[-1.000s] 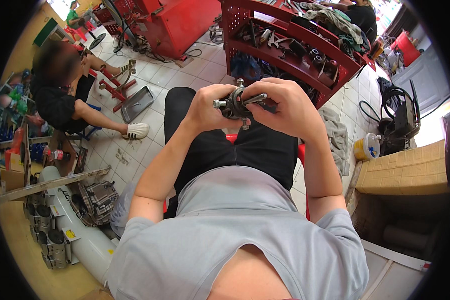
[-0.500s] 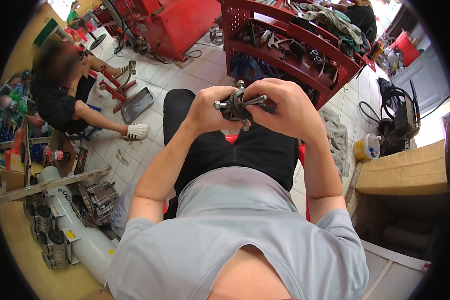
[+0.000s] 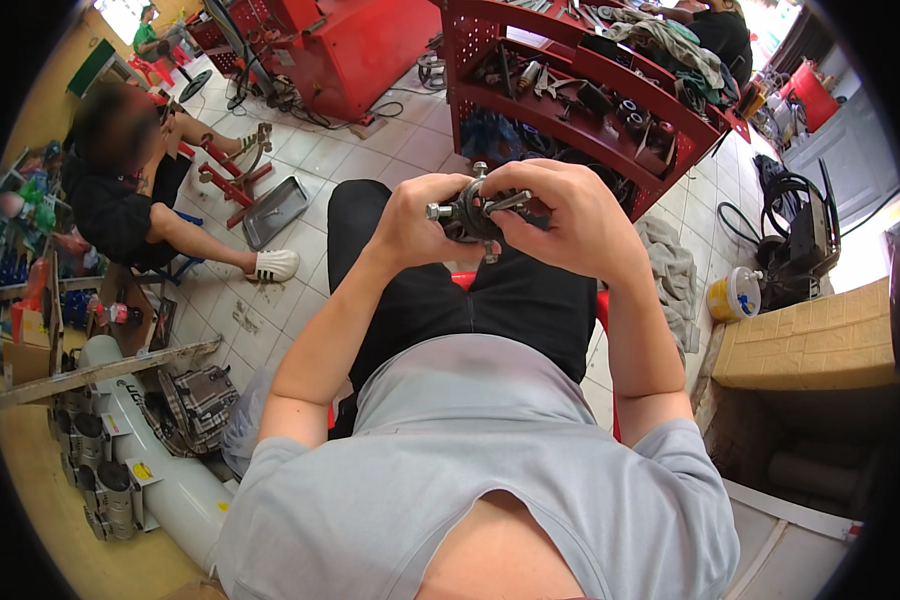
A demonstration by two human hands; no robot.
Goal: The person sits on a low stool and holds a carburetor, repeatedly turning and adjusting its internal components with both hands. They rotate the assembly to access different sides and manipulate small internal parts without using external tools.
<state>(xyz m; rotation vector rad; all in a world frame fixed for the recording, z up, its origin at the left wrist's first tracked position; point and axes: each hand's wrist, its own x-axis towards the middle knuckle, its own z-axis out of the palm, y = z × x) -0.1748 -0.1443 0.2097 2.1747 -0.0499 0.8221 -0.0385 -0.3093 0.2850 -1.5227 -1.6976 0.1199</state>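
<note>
Above my lap, my left hand (image 3: 417, 218) is closed round the side of a dark, ring-shaped metal part with bolts (image 3: 467, 212). Silver bolt heads stick out of the part at its top, left and bottom. My right hand (image 3: 560, 212) is closed at the other side, its thumb and fingers pinching a slim, silver-grey metal piece (image 3: 511, 202) against the ring's face. What kind of piece it is cannot be made out, since the fingers cover much of it. Both hands are close together, with the ring part between them.
Ahead stands a red tool cart (image 3: 570, 110) loaded with tools, parts and rags. At the left a person (image 3: 120, 190) sits near a red metal stand (image 3: 232, 180) and a grey tray (image 3: 275, 212). A yellow-white bucket (image 3: 734, 295) and a tan padded box (image 3: 805, 340) are at the right.
Almost nothing differs: both hands keep their hold on the ring part, in nearly the same place. The seated person at the left has shifted slightly.
</note>
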